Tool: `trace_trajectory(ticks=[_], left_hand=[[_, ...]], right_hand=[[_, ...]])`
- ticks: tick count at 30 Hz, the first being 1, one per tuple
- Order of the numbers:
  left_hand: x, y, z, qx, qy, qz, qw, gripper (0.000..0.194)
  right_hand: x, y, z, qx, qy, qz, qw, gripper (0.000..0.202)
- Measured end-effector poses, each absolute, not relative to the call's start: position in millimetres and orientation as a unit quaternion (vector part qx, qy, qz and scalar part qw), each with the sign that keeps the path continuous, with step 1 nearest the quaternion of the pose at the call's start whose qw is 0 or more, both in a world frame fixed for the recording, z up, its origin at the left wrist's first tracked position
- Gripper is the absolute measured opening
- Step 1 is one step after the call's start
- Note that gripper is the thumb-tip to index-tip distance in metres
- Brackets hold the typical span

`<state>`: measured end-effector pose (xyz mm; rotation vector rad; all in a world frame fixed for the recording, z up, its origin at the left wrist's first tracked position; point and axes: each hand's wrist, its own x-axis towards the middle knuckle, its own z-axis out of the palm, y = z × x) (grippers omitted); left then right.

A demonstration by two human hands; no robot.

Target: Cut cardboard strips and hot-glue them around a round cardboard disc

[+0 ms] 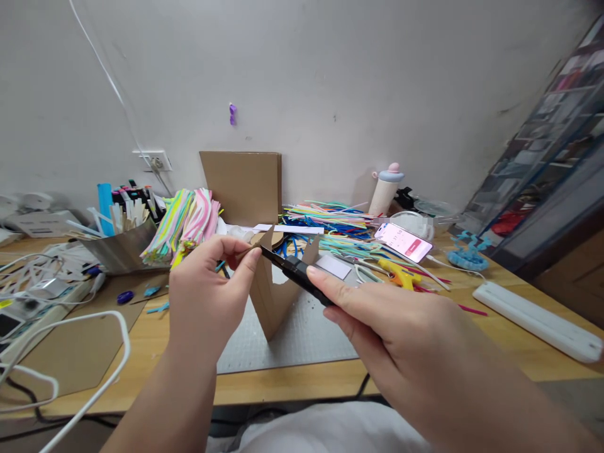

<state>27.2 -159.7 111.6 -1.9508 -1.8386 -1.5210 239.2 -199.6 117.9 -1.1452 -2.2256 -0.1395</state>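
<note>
My right hand (377,314) grips a black utility knife (297,274), its index finger stretched along the top. The knife points up and left, its tip at the upper edge of a folded brown cardboard piece (265,302). With thumb and fingers, my left hand (212,283) pinches the edge of that cardboard, close beside the knife tip. The piece stands upright on a grey cutting mat (287,352); part of it is hidden behind my hands and the knife. Whether the blade is in the cardboard or only touching it, I cannot tell.
Bundles of pipe cleaners (184,220), a cardboard box (243,185) and a bottle (387,189) stand along the wall. To the right lie a lit phone (403,242), a yellow glue gun (399,274) and a white bar (538,321). White cables (125,333) loop at left.
</note>
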Motion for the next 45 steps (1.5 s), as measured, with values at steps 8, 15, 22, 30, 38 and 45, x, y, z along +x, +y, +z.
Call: trace_trajectory(ticks=[8,15,22,30,38,45], left_hand=[[23,-155,107,-0.612,-0.601,-0.512,0.039,0.01],[24,-152,100,-0.599,-0.583,-0.549,-0.005,0.01],[27,-154,100,-0.602,-0.578,-0.55,-0.025,0.007],[27,-154,100,-0.603,-0.577,-0.551,-0.02,0.007],[27,-155,102,-0.607,-0.582,-0.541,-0.014,0.008],[27,-154,100,-0.607,-0.581,-0.542,-0.024,0.008]], right_hand=[[245,-195,121,-0.415,-0.841,0.007,0.346,0.04],[247,-194,125,-0.395,-0.818,-0.011,0.418,0.04],[234,-184,113,-0.4,-0.826,0.037,0.395,0.038],[236,-183,115,-0.398,-0.83,0.047,0.388,0.039],[238,-183,115,-0.405,-0.83,0.054,0.378,0.039],[239,-181,116,-0.404,-0.831,0.042,0.379,0.038]])
